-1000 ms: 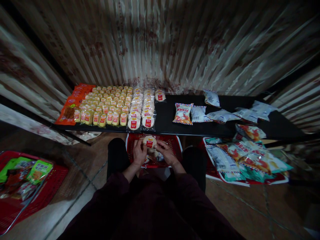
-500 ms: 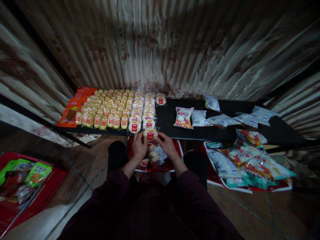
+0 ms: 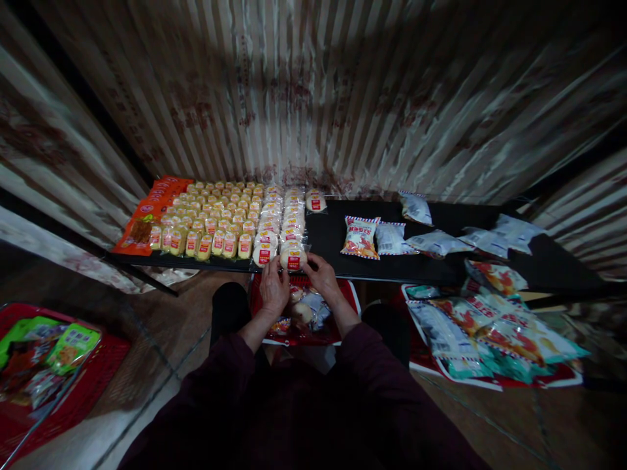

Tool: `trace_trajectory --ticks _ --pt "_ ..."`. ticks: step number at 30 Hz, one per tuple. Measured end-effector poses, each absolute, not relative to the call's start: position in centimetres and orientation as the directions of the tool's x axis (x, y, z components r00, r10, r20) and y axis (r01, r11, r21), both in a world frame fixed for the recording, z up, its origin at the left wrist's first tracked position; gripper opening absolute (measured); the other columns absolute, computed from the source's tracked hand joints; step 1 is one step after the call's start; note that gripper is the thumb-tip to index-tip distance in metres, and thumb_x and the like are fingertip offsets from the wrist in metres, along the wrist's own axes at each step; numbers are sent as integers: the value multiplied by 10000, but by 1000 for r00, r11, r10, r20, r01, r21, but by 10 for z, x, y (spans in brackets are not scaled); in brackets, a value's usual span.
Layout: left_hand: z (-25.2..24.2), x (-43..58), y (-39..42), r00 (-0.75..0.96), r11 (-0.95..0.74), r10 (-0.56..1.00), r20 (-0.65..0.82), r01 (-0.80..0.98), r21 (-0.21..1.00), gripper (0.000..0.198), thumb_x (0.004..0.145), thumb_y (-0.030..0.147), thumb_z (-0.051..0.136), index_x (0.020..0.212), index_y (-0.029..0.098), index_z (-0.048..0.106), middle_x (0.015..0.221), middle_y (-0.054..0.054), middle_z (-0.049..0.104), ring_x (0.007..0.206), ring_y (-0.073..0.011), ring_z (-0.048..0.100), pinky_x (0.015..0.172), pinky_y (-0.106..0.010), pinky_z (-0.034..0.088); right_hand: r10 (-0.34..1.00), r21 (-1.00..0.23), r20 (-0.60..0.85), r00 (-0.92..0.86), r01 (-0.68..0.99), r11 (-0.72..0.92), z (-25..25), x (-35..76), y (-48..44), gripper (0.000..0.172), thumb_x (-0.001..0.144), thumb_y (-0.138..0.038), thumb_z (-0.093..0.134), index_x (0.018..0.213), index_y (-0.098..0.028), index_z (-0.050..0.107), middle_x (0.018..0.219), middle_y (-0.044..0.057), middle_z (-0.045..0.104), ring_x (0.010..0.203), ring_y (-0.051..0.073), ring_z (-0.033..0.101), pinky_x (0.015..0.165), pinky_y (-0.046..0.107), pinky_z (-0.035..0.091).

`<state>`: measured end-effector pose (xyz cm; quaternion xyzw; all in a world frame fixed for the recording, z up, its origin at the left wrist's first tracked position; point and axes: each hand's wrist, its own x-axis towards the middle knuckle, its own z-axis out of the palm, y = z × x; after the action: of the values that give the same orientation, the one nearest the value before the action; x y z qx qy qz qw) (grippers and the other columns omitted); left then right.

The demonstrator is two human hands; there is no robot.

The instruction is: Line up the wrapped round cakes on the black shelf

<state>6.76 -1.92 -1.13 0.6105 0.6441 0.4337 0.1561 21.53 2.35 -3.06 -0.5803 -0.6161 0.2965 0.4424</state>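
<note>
At the front end of the second row of wrapped rice crackers (image 3: 292,219), one round pale wrapped rice cracker (image 3: 294,260) with a red label lies at the shelf's front edge. My left hand (image 3: 274,287) grips its left side with closed fingers. On the right side my right hand (image 3: 322,277) pinches the clear wrapper. Just left of it lies the front cracker of the neighbouring row (image 3: 264,254). Beneath my hands, between my knees, a red basket (image 3: 350,300) holds more loose snack packets.
Small yellow wrapped cakes (image 3: 210,225) and an orange packet (image 3: 140,225) fill the left of the black shelf (image 3: 323,228). Several chip-style bags (image 3: 361,236) lie on its right. Red baskets with snacks stand at the left (image 3: 110,352) and right (image 3: 421,356). A striped curtain (image 3: 304,98) hangs behind.
Both hands have brought the wrapped rice cracker slightly back and down against the front of its row. The view has tilted a little, so the shelf sits lower.
</note>
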Motion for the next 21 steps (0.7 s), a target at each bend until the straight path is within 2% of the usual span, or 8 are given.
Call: trace_trajectory --ticks 7,13,21 --pt "-21 67 -20 -140 -215 898 417 686 695 403 817 101 465 1214 163 498 1165 -124 579 1150 -234 513 1012 -432 424 977 -887 188 104 446 124 -32 213 27 333 751 -454 574 941 -202 681 1050 77 696 984 236 625 940 406 456" --pt "-32 66 -19 -63 -294 892 448 673 679 391 838 90 432 1218 140 511 1214 -139 559 1192 -218 494 1046 -417 418 980 -907 163 117 409 102 -31 213 28 355 753 -461 569 985 -213 674 1018 53 706 940 225 635 922 397 463" --pt "-34 69 -17 -61 -316 875 480 678 663 370 842 84 427 1187 133 553 1227 -138 547 1187 -218 500 1047 -417 424 980 -935 135 143 347 78 -38 212 33 348 729 -413 607 1019 -226 655 997 30 707 917 214 632 890 384 486"
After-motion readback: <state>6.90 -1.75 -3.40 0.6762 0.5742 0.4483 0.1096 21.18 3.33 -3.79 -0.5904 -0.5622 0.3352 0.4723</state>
